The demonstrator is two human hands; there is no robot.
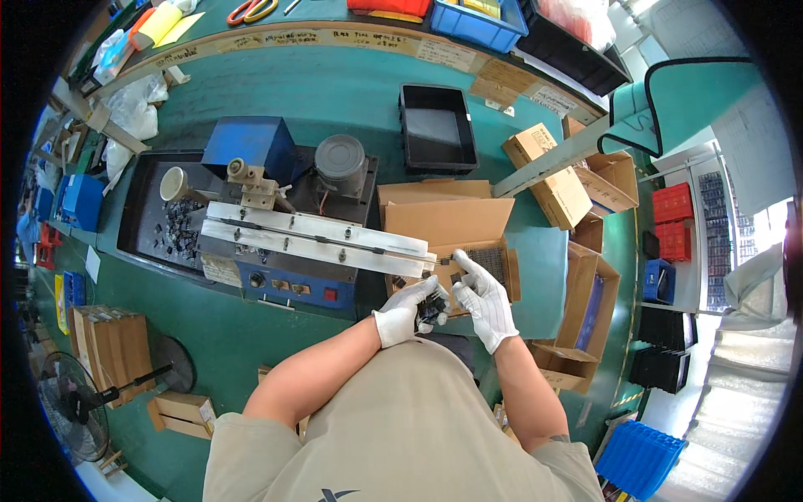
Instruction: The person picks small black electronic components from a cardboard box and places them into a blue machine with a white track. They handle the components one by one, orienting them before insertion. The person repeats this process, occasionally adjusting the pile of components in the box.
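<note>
My left hand (410, 312), in a white glove, is closed around a clump of small black parts (432, 308) below the end of a metal feed rail. Beside it, my right hand (483, 301), also gloved in white, is partly curled over an open cardboard box (447, 216). One small dark part (456, 277) shows between its thumb and forefinger. The silvery double rail (322, 238) slopes from a blue machine (297, 286) toward both hands, with small pieces at its tip. Rows of dark parts (485, 261) lie in the box, partly hidden by my right hand.
Loose black parts (180, 227) lie in a dark tray at the machine's left. An empty-looking black bin (437, 130) stands behind the box. Cardboard cartons (548, 176) and a slanting metal post (552, 155) are at the right. A fan (75, 406) stands at the lower left.
</note>
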